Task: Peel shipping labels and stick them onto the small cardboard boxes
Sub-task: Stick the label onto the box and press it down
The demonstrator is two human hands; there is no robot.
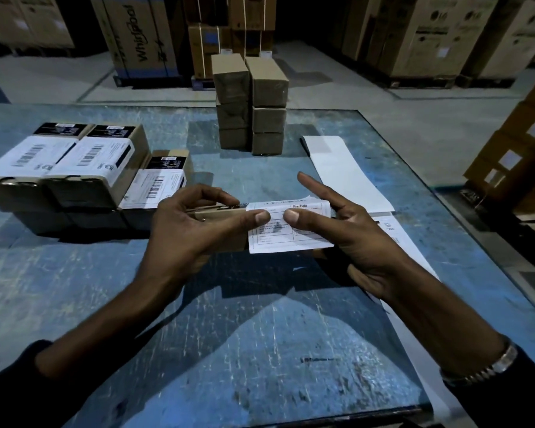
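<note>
I hold a small cardboard box (221,216) above the blue table, gripped from the left by my left hand (189,230). A white shipping label (291,239) lies over the box's right part. Both thumbs press on the label side by side. My right hand (349,230) wraps the box's right end from behind, its index finger raised. On the left sit several labelled boxes (65,168). Two stacks of plain boxes (250,106) stand at the table's far middle. A long strip of label backing paper (346,174) runs along the right side.
The blue scratched table (229,319) has its right edge close to the paper strip. Large appliance cartons (142,35) stand on the floor beyond, and more cartons (516,156) rise at the right.
</note>
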